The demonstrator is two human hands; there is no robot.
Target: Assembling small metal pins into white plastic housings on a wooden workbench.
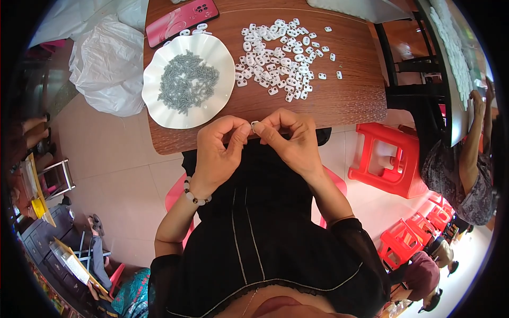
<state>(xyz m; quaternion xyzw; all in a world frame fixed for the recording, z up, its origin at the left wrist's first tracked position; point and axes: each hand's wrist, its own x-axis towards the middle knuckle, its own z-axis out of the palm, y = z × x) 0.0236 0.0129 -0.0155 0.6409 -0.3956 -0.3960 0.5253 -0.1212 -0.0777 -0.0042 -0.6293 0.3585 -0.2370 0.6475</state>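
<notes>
Just past the table's near edge, my two hands meet fingertip to fingertip. My right hand is closed in a pinch on a small white two-hole plastic piece. Thumb and forefinger of my left hand are pressed together right beside it; what they hold, if anything, is too small to make out. Ahead to the left stands a white wavy-rimmed bowl with many thin grey metal pieces, like small springs or screws. A loose spread of similar white plastic pieces covers the table's middle.
The brown wooden table also carries a pink phone, with a few white pieces next to it. A white plastic bag is at the left. Red stools stand at the right, where other people sit by another table.
</notes>
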